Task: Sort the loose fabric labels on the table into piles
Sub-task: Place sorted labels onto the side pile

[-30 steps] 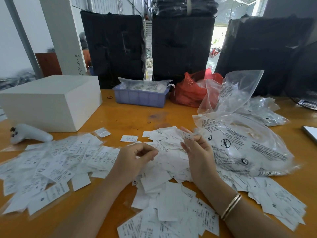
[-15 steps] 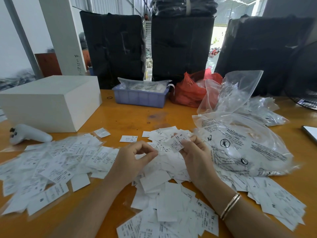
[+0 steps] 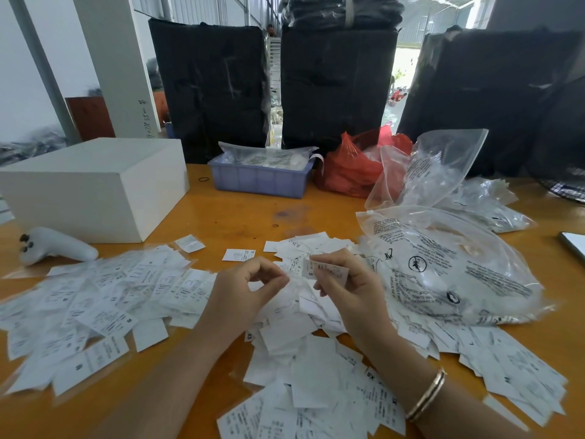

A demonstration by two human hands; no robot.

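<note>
So the right hand is pinching one label up off the heap, thumb and fingertips closed on its right end; the label's long side runs roughly left to right, tipped a bit, with its free end sticking out toward the left hand; that left hand sits just beside it, fingers curled into a loose pinch with thumb and forefinger nearly meeting, and as far as I can see its grip holds nothing; the gap between the free end and those fingertips is small, so my guess is the left hand is the one placed to take it next; it's also the hand nearer the spread of labels on the left, which lies well apart from the unsorted heap under and in front of both wrists; there's more loose stuff trailing off to the right below the big clear bag; the print looks like it has an S on it but it's too blurry to swear by; plenty left to sort, judging by how much is piled on the table; white box and blue tray sit further back, out of the way.
</note>
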